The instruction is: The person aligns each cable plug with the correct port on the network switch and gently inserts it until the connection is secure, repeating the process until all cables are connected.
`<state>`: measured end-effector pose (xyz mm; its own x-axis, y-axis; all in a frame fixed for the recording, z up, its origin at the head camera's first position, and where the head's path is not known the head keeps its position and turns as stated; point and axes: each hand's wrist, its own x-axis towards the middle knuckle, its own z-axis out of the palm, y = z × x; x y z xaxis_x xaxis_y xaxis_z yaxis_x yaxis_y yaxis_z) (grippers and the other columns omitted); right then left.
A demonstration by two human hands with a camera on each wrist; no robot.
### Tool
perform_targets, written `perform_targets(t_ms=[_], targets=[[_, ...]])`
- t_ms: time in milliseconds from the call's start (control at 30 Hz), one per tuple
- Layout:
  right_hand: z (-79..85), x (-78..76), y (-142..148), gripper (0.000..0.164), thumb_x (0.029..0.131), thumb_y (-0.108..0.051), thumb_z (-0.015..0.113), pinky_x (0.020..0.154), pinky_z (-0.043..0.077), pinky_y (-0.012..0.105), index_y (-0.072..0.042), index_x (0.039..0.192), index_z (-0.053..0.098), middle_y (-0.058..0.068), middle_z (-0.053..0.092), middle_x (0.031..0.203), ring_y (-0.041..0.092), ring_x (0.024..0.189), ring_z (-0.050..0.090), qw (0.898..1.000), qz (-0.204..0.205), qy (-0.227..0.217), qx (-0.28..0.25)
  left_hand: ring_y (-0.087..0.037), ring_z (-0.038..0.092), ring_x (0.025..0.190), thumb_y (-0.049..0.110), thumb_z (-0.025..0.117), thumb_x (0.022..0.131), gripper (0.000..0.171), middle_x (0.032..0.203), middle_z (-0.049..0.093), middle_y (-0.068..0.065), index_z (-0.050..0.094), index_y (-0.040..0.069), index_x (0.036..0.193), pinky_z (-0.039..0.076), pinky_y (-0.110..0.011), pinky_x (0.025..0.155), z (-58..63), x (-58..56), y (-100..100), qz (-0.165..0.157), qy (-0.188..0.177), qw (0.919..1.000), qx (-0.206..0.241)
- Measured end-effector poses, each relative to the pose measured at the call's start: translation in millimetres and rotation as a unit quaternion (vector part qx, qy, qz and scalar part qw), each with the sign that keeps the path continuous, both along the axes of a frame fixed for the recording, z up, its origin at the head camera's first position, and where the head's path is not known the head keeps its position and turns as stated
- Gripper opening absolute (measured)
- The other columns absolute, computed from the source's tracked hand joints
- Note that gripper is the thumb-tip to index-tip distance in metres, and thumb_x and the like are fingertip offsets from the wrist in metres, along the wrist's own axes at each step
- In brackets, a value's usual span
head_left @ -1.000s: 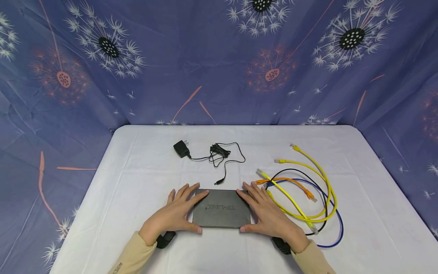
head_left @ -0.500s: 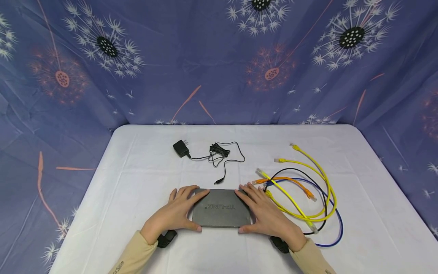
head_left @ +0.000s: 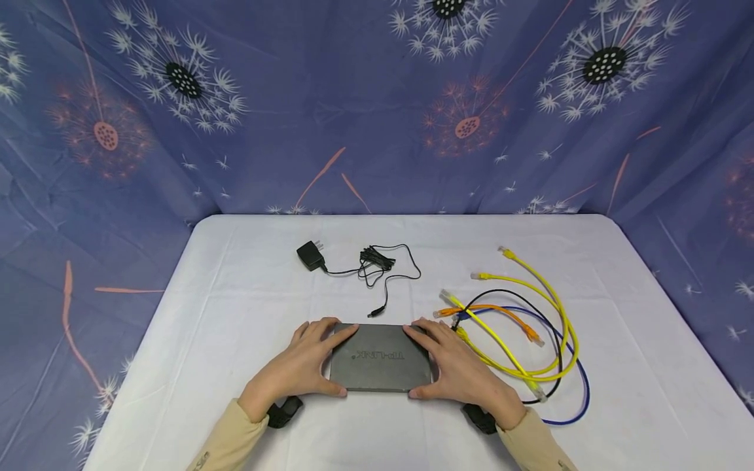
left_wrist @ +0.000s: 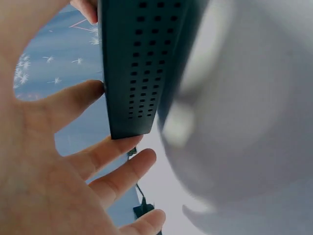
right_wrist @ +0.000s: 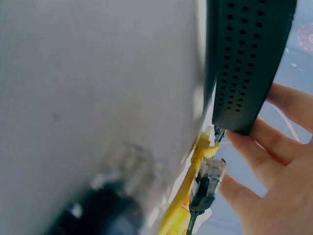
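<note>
A dark grey TP-LINK network switch (head_left: 379,367) lies flat in front of me, its lettering upside down. My left hand (head_left: 299,367) grips its left end, thumb at the near edge and fingers at the far edge, with the index finger over the top corner. The right hand (head_left: 462,367) holds the other end the same way. In the left wrist view the vented end of the switch (left_wrist: 146,63) shows between thumb and fingers. The right wrist view shows the opposite vented end, the right hand's fingertips against its edge and corner, beside a black cable's clear plug (right_wrist: 211,169).
Behind the switch lies a black power adapter (head_left: 310,256) with a bundled cord (head_left: 377,259), its barrel plug (head_left: 376,312) close to the far edge. Yellow network cables (head_left: 567,320), an orange cable (head_left: 518,319), a blue cable (head_left: 587,392) and a black one lie looped at right.
My fingers have drawn in closer against the far edge of the switch, the right hand shifting slightly left. The switch and cables have hardly moved.
</note>
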<state>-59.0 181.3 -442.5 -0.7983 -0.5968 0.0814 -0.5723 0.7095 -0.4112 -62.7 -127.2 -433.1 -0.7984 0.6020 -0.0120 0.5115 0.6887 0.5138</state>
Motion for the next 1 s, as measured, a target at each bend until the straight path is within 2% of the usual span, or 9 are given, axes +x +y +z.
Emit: perform_targets(t_ms=[100,333,467,667,1000], targets=[[3.8,-1.6,0.5,0.102,0.063,-0.055,0.082,0.1,0.035,0.052,-0.014,0.147,0.04,0.01,0.04,0.143,0.033,0.132,0.036,1.0,-0.007,-0.001,-0.011,-0.032,0.036,0.13,0.044,0.086,0.064,0.099,0.14,0.037,-0.017,0.04,0.016,0.147,0.018,-0.059,0.105,6.0,-0.3,-0.8,0.001,0.008,0.9999,0.011],[14.7,-2.7,2.9,0.1,0.065,-0.048,0.084,0.095,0.041,0.048,-0.02,0.149,0.037,0.001,0.034,0.145,0.026,0.13,0.037,0.998,-0.015,-0.014,-0.056,-0.038,0.038,0.126,0.041,0.085,0.065,0.097,0.142,0.033,-0.012,0.039,0.021,0.148,0.038,-0.054,0.095,17.0,-0.3,-1.4,0.013,0.009,0.9985,0.053],[21.1,-2.9,4.0,0.1,0.066,-0.045,0.084,0.093,0.042,0.047,-0.021,0.149,0.035,0.0,0.032,0.147,0.023,0.128,0.039,0.996,-0.01,-0.021,-0.081,-0.028,0.036,0.129,0.04,0.084,0.068,0.096,0.144,0.028,-0.007,0.036,0.023,0.149,0.041,-0.047,0.094,17.3,-1.6,-2.3,0.006,-0.005,0.9964,0.084],[28.0,-4.8,5.9,0.101,0.065,-0.043,0.084,0.091,0.043,0.049,-0.019,0.15,0.035,0.0,0.029,0.148,0.023,0.128,0.039,0.994,0.002,-0.012,-0.113,-0.019,0.03,0.132,0.037,0.083,0.07,0.095,0.145,0.024,-0.003,0.033,0.024,0.15,0.044,-0.042,0.091,20.4,-2.8,-3.1,-0.002,-0.003,0.9936,0.113],[29.0,-6.7,8.4,0.099,0.066,-0.045,0.084,0.09,0.043,0.047,-0.015,0.149,0.037,0.004,0.031,0.146,0.022,0.125,0.04,0.988,0.016,0.021,-0.15,-0.022,0.024,0.137,0.034,0.082,0.071,0.095,0.151,0.018,0.002,0.032,0.023,0.151,0.04,-0.047,0.097,28.0,-6.0,-3.5,-0.015,0.006,0.9885,0.15]])
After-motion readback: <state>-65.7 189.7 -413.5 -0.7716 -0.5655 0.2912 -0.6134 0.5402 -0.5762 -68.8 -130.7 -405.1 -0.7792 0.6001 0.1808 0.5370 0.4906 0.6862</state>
